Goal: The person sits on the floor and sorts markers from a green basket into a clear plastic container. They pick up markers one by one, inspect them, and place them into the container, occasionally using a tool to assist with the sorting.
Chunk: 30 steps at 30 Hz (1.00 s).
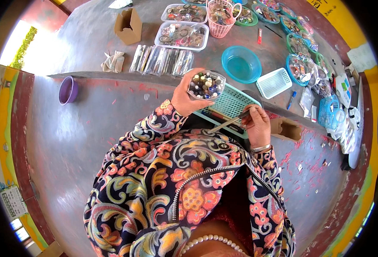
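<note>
My left hand (185, 95) is closed around a clear plastic tub (206, 85), held up in front of me. Many small round-topped pieces in white, black, blue and amber fill the tub; their exact kind is too small to tell. Between the fingertips of my right hand (258, 127) is a slim stick (226, 124), pale along its length and dark near the fingers. It slants down to the left over a pale green basket (235, 97) close to my body. Several long thin rods lie in that basket, partly hidden by the stick and my sleeve.
On the table ahead stand a teal basin (241, 64), a white basket (274, 83), plastic-wrapped bundles (161, 60) and trays of small goods (182, 36). A cardboard box (127, 26) is at the far left. A purple bucket (68, 91) and an open carton (285, 129) are nearer.
</note>
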### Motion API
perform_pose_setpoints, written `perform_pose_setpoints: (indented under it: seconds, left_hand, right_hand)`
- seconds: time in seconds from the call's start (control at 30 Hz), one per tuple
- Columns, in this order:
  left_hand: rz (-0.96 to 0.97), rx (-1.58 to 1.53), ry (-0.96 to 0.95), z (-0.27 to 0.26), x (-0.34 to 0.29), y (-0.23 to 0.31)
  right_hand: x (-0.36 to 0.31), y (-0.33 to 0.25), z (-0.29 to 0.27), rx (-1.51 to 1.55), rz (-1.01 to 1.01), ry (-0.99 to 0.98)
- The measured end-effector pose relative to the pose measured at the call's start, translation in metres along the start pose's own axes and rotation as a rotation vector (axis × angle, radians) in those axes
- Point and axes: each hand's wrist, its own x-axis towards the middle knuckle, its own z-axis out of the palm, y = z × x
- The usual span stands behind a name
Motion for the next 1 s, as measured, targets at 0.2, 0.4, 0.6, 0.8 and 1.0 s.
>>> perform_pose_setpoints:
  seconds: [0.2,0.4,0.6,0.8,1.0]
  left_hand:
    - [0.016,0.003,-0.054,0.0,-0.003,-0.008]
    - [-0.015,0.016,-0.051,0.003,-0.003,-0.003]
    - [0.006,0.028,-0.017,0.009,-0.003,-0.005]
    - [0.044,0.054,-0.065,0.005,-0.002,-0.008]
    - [0.032,0.054,-0.078,0.006,-0.001,0.0]
  right_hand:
    - [-0.004,-0.047,0.018,0.05,-0.285,-0.087]
    - [-0.011,-0.073,0.052,-0.202,-0.512,-0.163]
    - [-0.008,-0.073,0.062,-0.377,-0.643,-0.174]
    - [-0.014,-0.087,0.082,-0.776,-0.764,-0.241]
    - [-0.003,-0.101,0.108,-0.98,-0.701,-0.326]
